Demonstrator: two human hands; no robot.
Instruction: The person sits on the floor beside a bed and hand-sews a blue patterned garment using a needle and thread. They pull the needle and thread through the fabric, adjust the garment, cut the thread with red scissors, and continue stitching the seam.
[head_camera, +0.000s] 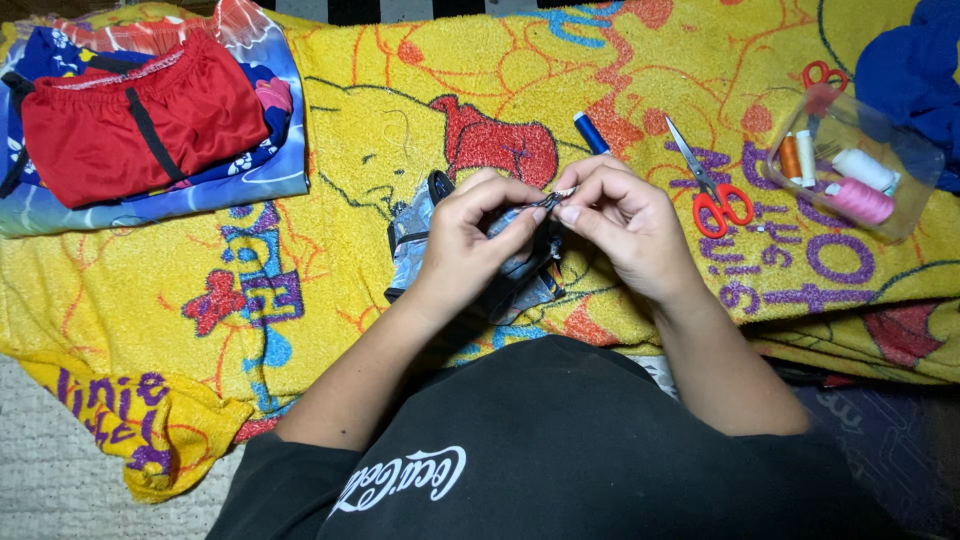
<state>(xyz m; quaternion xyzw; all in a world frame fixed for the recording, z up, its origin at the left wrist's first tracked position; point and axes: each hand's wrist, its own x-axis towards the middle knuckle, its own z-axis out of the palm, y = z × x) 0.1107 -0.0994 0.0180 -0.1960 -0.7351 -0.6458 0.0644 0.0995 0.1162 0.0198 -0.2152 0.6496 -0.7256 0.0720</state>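
Over a yellow cartoon blanket (330, 290), the left hand (465, 245) and right hand (620, 225) pinch a grey garment (415, 235) at a seam; sewing looks under way, unfinished; red scissors (712, 195) lie right of the garment; blue spool (591, 133) behind it.

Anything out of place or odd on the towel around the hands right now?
Little stands out. The blue thread spool lies loose on the yellow towel, outside the clear box holding the other spools. The red-handled scissors lie closed beside it. Both hands, left and right, pinch the grey fabric.
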